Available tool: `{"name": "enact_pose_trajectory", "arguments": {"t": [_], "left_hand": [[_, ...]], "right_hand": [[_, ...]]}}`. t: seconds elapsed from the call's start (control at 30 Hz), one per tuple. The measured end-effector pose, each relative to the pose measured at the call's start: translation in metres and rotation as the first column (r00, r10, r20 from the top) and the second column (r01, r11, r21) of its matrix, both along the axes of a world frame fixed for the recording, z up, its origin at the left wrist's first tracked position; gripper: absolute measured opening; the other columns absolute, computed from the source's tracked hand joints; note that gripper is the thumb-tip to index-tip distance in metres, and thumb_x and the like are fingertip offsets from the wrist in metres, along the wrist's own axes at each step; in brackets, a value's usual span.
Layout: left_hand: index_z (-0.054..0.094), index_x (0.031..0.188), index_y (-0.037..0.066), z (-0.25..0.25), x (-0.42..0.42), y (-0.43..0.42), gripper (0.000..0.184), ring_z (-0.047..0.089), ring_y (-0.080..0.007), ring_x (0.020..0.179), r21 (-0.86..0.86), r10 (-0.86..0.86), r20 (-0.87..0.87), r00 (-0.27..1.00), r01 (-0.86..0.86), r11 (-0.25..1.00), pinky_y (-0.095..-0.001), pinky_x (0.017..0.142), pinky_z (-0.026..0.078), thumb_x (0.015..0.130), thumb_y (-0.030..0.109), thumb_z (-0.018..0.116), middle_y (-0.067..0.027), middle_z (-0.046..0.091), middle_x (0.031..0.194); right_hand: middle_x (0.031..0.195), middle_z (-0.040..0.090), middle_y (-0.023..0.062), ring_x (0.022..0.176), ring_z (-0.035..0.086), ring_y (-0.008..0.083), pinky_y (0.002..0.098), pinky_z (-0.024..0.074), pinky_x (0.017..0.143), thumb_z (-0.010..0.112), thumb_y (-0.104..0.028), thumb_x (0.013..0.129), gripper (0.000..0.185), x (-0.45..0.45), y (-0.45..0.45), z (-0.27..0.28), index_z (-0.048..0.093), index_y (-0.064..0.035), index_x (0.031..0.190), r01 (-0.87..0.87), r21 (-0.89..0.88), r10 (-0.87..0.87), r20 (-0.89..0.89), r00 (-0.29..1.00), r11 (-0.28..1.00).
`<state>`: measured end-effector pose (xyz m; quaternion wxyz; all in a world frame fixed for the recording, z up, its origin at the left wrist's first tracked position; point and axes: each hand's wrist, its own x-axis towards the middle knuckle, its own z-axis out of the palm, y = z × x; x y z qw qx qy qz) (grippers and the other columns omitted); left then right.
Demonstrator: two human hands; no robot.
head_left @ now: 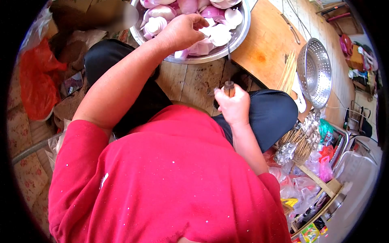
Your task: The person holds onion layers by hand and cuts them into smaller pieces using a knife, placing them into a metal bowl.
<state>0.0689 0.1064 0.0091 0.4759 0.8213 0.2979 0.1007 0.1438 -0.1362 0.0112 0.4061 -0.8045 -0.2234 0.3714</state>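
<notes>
My left hand [184, 33] reaches over a metal bowl [194, 60] heaped with peeled purple and white onions [187, 6]. Its fingers curl round a pale onion piece [207, 30] among the others. Below the bowl's right side, near my knee, my right hand [235, 103] is wrapped round the wooden handle of a knife [229, 86]. The blade is seen nearly edge-on as a thin line pointing up toward the bowl's rim.
To the right lies a wooden board [259, 44] with another knife [291, 29] and thin bamboo skewers [288, 71]. A metal colander [315, 73] leans beside them. Foil-wrapped skewers [298, 143] and plastic bags crowd the lower right. A red bag [38, 81] hangs at left.
</notes>
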Motion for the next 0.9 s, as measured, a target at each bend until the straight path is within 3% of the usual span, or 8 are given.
{"name": "enact_pose_trajectory", "arguments": {"t": [0.17,0.23,0.3,0.33,0.47,0.6,0.67,0.9], "left_hand": [[0.064,0.109,0.000,0.001,0.019,0.007,0.031,0.066,-0.0201,0.093,0.100,0.082,0.060,0.995,-0.087,0.991,-0.0314,0.085,0.050,0.081,0.015,0.066,-0.0128,0.068,0.102],[0.065,0.107,0.000,0.003,0.032,0.010,0.031,0.066,-0.0205,0.091,0.139,0.094,0.018,0.995,-0.095,0.986,-0.0318,0.083,0.051,0.081,0.017,0.067,-0.0134,0.069,0.099],[0.066,0.105,0.000,0.002,0.049,0.011,0.032,0.067,-0.0219,0.085,0.236,0.101,-0.013,0.995,-0.095,0.967,-0.0327,0.078,0.052,0.081,0.022,0.067,-0.0150,0.070,0.093],[0.067,0.101,0.003,0.000,0.058,0.012,0.031,0.066,-0.0309,0.088,0.177,0.095,-0.011,0.995,-0.092,0.980,-0.0367,0.081,0.051,0.079,0.025,0.065,-0.0179,0.068,0.094],[0.069,0.096,0.002,-0.017,0.100,0.014,0.034,0.064,-0.0365,0.091,0.142,0.170,-0.089,0.981,-0.157,0.977,-0.0414,0.085,0.049,0.081,0.031,0.062,-0.0215,0.067,0.095],[0.067,0.098,0.000,-0.019,0.119,0.004,0.037,0.063,-0.0360,0.098,0.266,0.237,-0.220,0.946,-0.175,0.948,-0.0418,0.087,0.049,0.081,0.033,0.064,-0.0221,0.066,0.099],[0.066,0.099,0.003,-0.015,0.121,-0.008,0.033,0.062,-0.0336,0.101,0.271,0.405,-0.245,0.881,-0.339,0.901,-0.0408,0.088,0.049,0.080,0.030,0.066,-0.0201,0.066,0.103],[0.062,0.101,0.004,-0.038,0.132,-0.011,0.032,0.064,-0.0294,0.092,0.026,0.571,-0.145,0.808,-0.574,0.819,-0.0367,0.084,0.050,0.074,0.019,0.069,-0.0160,0.066,0.096]], "right_hand": [[0.069,0.064,0.0073,0.064,0.062,0.0150,0.0281,0.0503,0.065,0.066,-0.013,0.076,0.023,-0.015,-0.025,-0.022,0.067,-0.0022,0.096,0.021,0.136,-0.020,-0.010,1.000,0.990],[0.069,0.063,0.0071,0.064,0.062,0.0161,0.0283,0.0501,0.065,0.066,-0.014,0.076,0.020,-0.015,-0.026,-0.015,0.067,-0.0018,0.092,0.026,0.160,-0.029,0.016,0.999,0.987],[0.069,0.062,0.0075,0.064,0.061,0.0186,0.0310,0.0492,0.062,0.068,-0.017,0.076,0.017,-0.011,-0.025,-0.002,0.064,-0.0015,0.081,0.077,0.013,-0.074,-0.158,0.985,0.997],[0.069,0.062,0.0075,0.064,0.061,0.0186,0.0310,0.0492,0.062,0.068,-0.017,0.076,0.017,-0.010,-0.026,-0.002,0.064,-0.0015,0.081,0.081,0.021,-0.077,-0.158,0.985,0.997],[0.069,0.062,0.0121,0.062,0.061,0.0246,0.0350,0.0482,0.060,0.071,-0.019,0.075,0.021,-0.007,-0.031,-0.012,0.060,-0.0007,0.073,0.038,0.073,-0.040,0.023,0.999,0.997],[0.073,0.063,0.0140,0.068,0.064,0.0261,0.0347,0.0494,0.065,0.071,-0.018,0.074,0.020,-0.007,-0.031,-0.011,0.062,-0.0005,0.074,0.120,0.084,-0.121,0.004,0.993,0.989],[0.076,0.064,0.0147,0.071,0.064,0.0264,0.0348,0.0498,0.067,0.071,-0.018,0.074,0.020,-0.006,-0.031,-0.012,0.063,-0.0002,0.076,0.131,0.116,-0.125,-0.058,0.990,0.985],[0.081,0.065,0.0149,0.075,0.065,0.0269,0.0356,0.0503,0.069,0.071,-0.018,0.075,0.021,-0.001,-0.030,-0.013,0.064,0.0000,0.083,0.052,0.090,-0.043,-0.094,0.995,0.995]]}}
